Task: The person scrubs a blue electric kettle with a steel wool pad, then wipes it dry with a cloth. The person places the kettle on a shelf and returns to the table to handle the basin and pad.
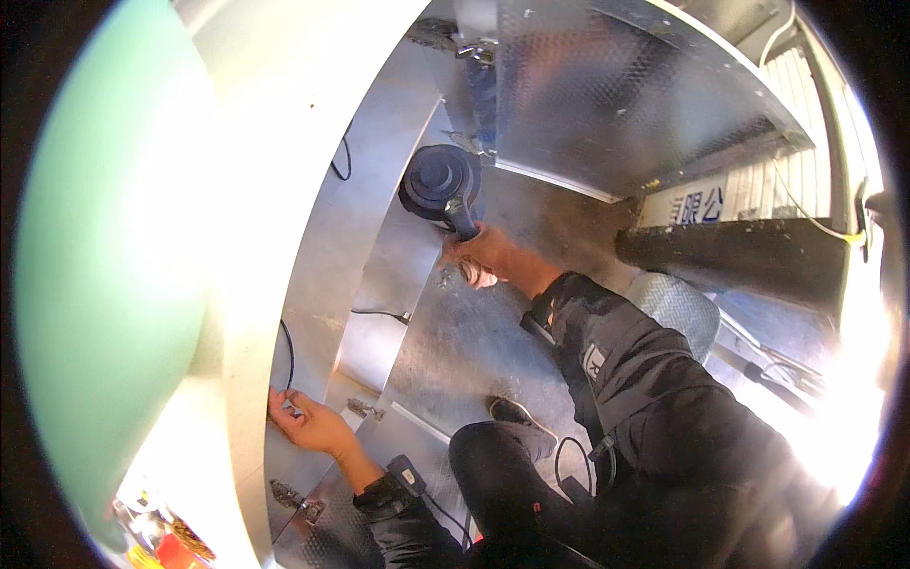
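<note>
A black electric kettle (435, 178), seen from above, is in my right hand (475, 249), which is closed around its handle (461, 217). The kettle is at the open front of a metal cabinet (394, 274). My left hand (307, 421) is at the edge of the white tabletop (249, 398), with its fingers loosely bent and their tips partly hidden there. A black cable (288, 352) runs down close to those fingers; whether they pinch it is unclear. Another black cord (380, 313) with a small end piece lies inside the cabinet.
An open metal cabinet door (561, 107) stands beyond the kettle; another door (330, 544) with hinges is near my left forearm. At the right are a grey patterned seat (675, 313) and a dark beam (732, 259). A green rounded surface (99, 284) fills the left.
</note>
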A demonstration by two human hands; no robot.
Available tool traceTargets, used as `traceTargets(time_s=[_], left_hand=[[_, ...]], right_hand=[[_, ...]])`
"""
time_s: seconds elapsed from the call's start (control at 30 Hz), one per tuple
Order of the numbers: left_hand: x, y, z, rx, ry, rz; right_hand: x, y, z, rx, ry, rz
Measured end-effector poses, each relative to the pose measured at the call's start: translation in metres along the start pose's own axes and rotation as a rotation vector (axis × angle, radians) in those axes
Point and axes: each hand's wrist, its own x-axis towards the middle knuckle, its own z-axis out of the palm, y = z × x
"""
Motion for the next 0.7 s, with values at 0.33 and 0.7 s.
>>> traceTargets(time_s=[0.33, 0.7], left_hand=[[-0.021, 0.091, -0.031, -0.365, -0.325, -0.134], [-0.026, 0.205, -0.156, -0.542, -0.74, -0.322]], right_hand=[[-0.156, 0.003, 0.034, 0.664, 0.118, 0.346], [-0.416, -0.114, 0.081, 0.095, 0.083, 0.158]])
